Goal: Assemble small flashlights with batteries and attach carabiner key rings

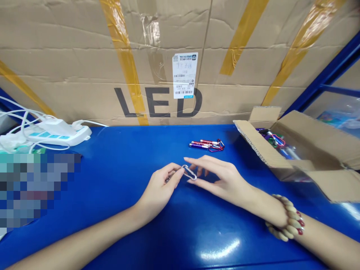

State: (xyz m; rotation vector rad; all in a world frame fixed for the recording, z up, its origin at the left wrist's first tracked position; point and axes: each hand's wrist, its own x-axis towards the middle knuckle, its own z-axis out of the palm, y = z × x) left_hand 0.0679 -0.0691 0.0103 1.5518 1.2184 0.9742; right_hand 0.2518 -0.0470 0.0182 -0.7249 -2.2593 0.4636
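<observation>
My left hand [161, 187] is closed, with thumb and fingers pinching a silver carabiner clip [192, 173] by its left end. Something small and metallic shows between the curled fingers, mostly hidden. My right hand [218, 173] is beside the clip with its fingers spread; the thumb tip lies at the clip's lower right end, and I cannot tell whether it touches. Behind the hands, a purple pen-shaped torch [199, 146] and a red one [207, 142] lie on the blue table [135, 148], with red and dark carabiner clips at their right ends.
At right stands an open cardboard box [250, 144] holding several torches and clips. A white power strip [75, 137] with tangled cables is at the back left, above a pixelated area. A large carton [84, 75] marked LED forms the back wall; a blue metal frame [317, 80] rises right.
</observation>
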